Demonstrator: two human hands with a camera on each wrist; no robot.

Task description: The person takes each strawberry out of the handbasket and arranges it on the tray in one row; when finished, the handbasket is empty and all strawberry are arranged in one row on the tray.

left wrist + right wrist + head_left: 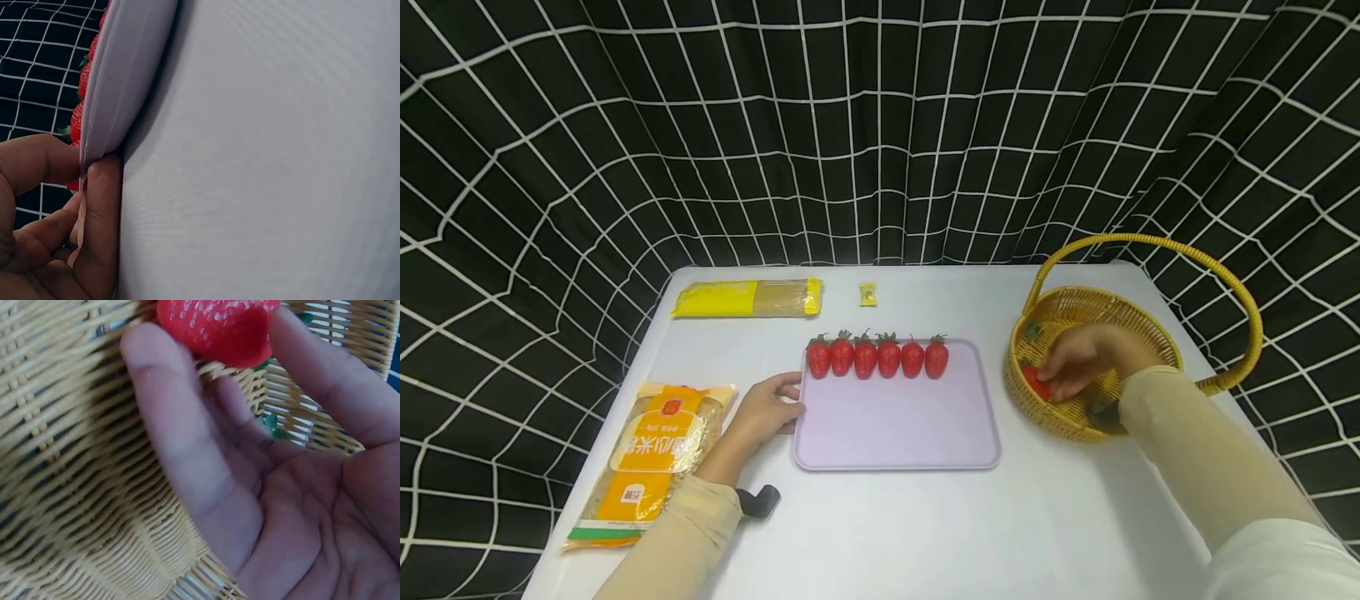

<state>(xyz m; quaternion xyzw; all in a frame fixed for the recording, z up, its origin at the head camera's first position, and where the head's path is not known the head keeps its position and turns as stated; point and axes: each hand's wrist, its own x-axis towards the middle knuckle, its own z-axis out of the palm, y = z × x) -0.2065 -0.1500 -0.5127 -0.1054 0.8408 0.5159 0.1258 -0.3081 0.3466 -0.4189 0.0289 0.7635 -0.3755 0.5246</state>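
A pale lilac tray (895,425) lies on the white table, with several red strawberries (889,358) in a row along its far edge, leaves pointing away. My left hand (766,410) pinches the tray's left rim; the left wrist view has the thumb on one side of the rim and a finger (103,212) on the other. Inside the wicker basket (1018,392), my right hand (1086,354) holds a strawberry (215,328) between thumb and fingers. Green leaves (1032,332) show near the basket's left wall; what they belong to is unclear.
The basket's tall arched handle (1187,246) rises over the right side. A yellow packet of noodles (745,298) and a small yellow wrapped piece (868,294) lie at the back. An orange and clear bag (651,458) is beside my left forearm. Black gridded cloth (880,125) surrounds the table.
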